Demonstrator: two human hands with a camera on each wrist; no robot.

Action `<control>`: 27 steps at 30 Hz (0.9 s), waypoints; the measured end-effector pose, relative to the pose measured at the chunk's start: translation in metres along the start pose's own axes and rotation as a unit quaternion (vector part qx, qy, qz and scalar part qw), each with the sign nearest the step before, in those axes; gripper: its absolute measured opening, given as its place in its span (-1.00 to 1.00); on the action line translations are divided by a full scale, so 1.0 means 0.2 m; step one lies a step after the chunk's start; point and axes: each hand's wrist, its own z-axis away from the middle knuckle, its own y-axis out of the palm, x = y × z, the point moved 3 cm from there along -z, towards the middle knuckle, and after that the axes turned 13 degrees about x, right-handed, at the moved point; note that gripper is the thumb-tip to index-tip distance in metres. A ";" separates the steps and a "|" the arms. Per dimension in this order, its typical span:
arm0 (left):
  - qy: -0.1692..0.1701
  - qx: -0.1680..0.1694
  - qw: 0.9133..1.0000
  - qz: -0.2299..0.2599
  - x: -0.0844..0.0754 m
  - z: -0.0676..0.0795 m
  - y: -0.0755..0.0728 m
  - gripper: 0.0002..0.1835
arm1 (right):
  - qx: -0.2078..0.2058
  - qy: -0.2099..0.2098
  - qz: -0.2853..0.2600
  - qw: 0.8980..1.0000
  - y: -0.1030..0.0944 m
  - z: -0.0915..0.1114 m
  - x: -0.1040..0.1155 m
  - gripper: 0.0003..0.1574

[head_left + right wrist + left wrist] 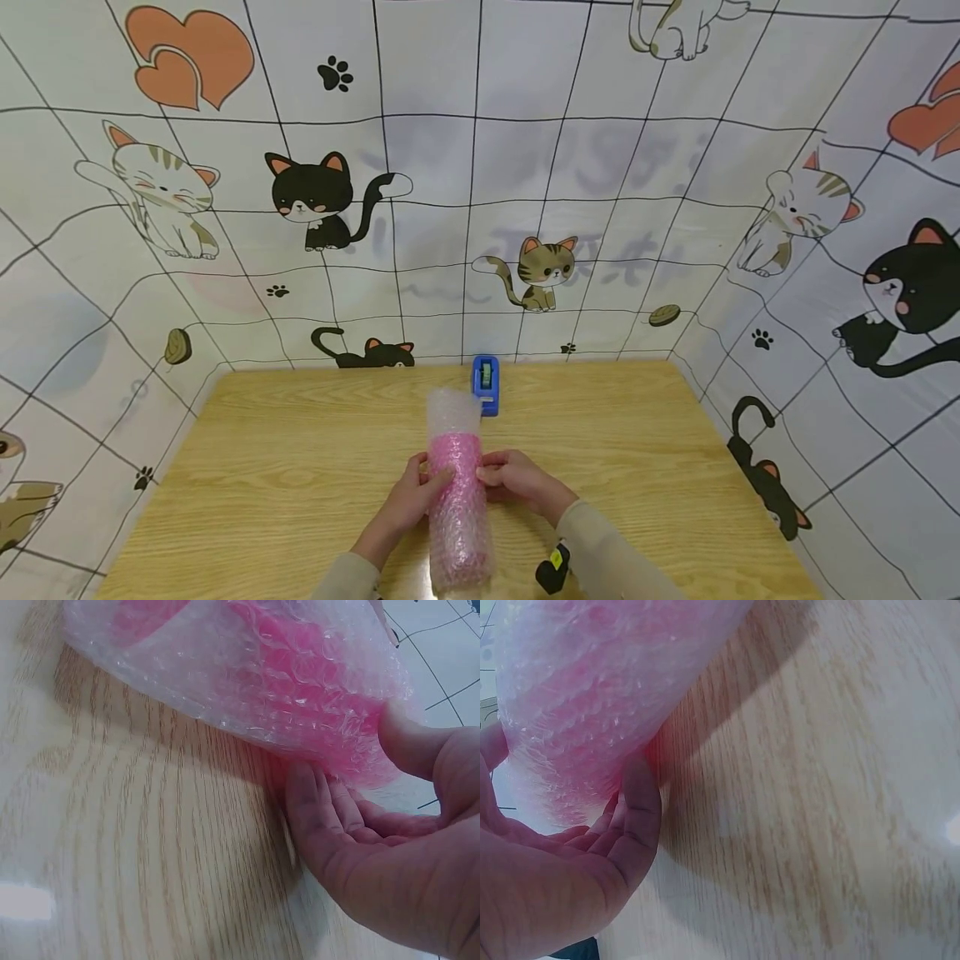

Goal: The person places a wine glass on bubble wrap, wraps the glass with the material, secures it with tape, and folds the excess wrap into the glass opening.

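A long pink bundle point(459, 525) rolled in clear bubble wrap lies lengthwise on the wooden table, its far end only pale wrap. My left hand point(407, 498) holds its left side, thumb on top. From the right, my right hand point(527, 482) grips it at about the same height. In the left wrist view, the fingers of the left hand point(570, 870) curl under the edge of the wrapped bundle point(607, 697). The right wrist view has the right hand point(390, 840) with its thumb against the bubbly surface of the bundle point(300, 682) and fingertips tucked beneath.
A blue tape dispenser point(486, 385) stands near the table's back edge, close to the bundle's far end. Beside the right sleeve is a small black object point(552, 570) with a yellow mark. Cat-printed white cloth point(435, 200) surrounds the wooden table point(300, 450) at the back and sides.
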 end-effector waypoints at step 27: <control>0.050 -0.196 0.936 -0.287 -0.20 0.06 0.02 -0.59 | -0.087 -0.041 0.078 0.992 0.05 0.03 0.09 -0.56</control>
